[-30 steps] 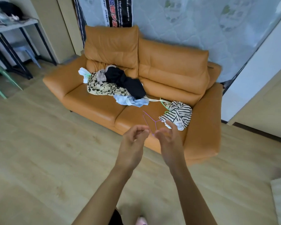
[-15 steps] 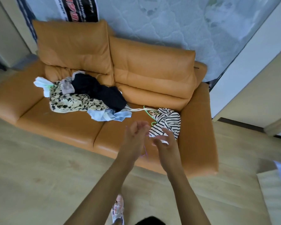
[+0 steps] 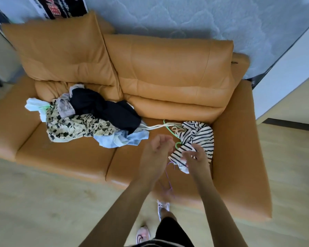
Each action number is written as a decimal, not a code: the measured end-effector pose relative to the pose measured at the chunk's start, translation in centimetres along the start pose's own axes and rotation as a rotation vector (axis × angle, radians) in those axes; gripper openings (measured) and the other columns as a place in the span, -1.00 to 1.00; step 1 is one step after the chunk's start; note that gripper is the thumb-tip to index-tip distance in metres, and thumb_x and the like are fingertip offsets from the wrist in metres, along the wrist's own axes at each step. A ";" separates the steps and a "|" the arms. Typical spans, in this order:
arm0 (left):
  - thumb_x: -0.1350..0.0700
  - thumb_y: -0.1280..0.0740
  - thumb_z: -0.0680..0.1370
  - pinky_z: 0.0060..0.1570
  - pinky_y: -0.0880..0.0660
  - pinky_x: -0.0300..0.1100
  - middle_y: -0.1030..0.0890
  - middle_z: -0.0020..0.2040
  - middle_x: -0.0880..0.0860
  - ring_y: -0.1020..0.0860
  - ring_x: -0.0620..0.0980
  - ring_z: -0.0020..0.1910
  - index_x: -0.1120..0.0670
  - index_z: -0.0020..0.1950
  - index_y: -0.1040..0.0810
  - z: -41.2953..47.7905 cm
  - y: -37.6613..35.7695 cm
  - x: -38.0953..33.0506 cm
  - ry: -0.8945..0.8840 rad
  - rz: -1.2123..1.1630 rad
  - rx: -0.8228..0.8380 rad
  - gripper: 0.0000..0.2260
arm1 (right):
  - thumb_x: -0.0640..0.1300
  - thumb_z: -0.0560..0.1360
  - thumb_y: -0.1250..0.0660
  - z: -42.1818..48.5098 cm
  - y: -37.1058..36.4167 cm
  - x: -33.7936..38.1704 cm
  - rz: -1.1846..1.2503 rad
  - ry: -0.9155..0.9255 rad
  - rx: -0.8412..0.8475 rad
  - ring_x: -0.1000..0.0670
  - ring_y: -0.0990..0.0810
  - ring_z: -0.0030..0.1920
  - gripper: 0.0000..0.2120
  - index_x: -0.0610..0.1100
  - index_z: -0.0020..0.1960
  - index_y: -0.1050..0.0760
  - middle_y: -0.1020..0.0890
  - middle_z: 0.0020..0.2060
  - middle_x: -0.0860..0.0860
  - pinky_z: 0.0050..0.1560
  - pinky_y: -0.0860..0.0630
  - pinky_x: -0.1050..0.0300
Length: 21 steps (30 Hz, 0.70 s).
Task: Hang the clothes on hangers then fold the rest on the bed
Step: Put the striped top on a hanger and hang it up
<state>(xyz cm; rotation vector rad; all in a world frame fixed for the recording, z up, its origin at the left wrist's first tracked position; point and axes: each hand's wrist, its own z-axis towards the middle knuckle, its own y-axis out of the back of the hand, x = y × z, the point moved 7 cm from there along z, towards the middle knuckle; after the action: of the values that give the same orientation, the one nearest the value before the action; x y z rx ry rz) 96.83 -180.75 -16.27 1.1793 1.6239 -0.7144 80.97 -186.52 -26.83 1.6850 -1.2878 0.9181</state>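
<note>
On the orange sofa (image 3: 61, 154) lies a pile of clothes: a black garment (image 3: 111, 111), a floral one (image 3: 75, 127) and a light blue one (image 3: 121, 139). A black-and-white striped top (image 3: 200, 136) lies crumpled on the right seat, beside a green hanger (image 3: 169, 130) and a white hanger (image 3: 155, 126). My left hand (image 3: 159, 148) has its fingers curled and seems to hold a thin purple hanger (image 3: 170, 182), which dangles below it. The spread, bent fingers of my right hand (image 3: 194, 157) touch the striped top's near edge.
A mattress (image 3: 203, 18) leans upright against the wall behind the sofa. Wooden floor (image 3: 43, 202) lies in front, with my feet in pink slippers (image 3: 143, 234) close to the sofa's front edge. A white wall corner (image 3: 292, 77) stands at the right.
I have stepped closer to the sofa and now look down at it more steeply. Both hands have moved forward to the striped top, and the purple hanger now dangles below my left hand.
</note>
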 end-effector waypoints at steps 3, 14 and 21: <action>-0.06 -0.30 0.51 0.04 -0.54 -0.09 -0.70 -0.04 0.01 -0.65 0.00 0.01 -0.05 0.00 -0.62 5.0 -1.9 0.2 0.048 0.053 -0.018 -0.83 | -0.11 0.57 -0.39 5.8 0.1 -0.9 -0.017 -0.062 -0.015 0.06 -0.66 -0.01 -0.55 -0.04 0.43 -0.39 -0.64 0.06 0.05 -0.04 -0.55 0.07; 0.10 -0.29 0.64 0.01 -0.44 -0.22 -0.68 0.03 0.05 -0.61 -0.05 0.03 -0.02 -0.02 -0.58 17.7 -9.8 3.5 0.172 0.108 0.157 -0.91 | -0.11 0.52 -0.43 21.6 2.8 -10.2 -0.354 -0.215 -0.060 -0.11 -0.61 0.13 -0.70 -0.13 0.25 -0.61 -0.66 0.12 -0.09 0.14 -0.51 0.01; 0.10 -0.29 0.62 0.02 -0.45 -0.20 -0.68 0.00 -0.03 -0.62 -0.06 0.05 -0.06 -0.03 -0.59 22.1 -9.9 8.1 0.198 0.204 0.167 -0.90 | -0.27 0.47 -0.45 27.9 3.1 -18.7 -0.579 -0.322 0.083 -0.02 -0.56 -0.39 -0.67 -0.19 0.23 -0.62 -0.64 -0.24 -0.16 -0.37 -0.43 0.26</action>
<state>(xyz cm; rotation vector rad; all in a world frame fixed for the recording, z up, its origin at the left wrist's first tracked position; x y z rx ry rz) 95.14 -200.40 -32.55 1.5540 1.5970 -0.6271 75.98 -205.11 -54.52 2.1713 -0.8725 0.3682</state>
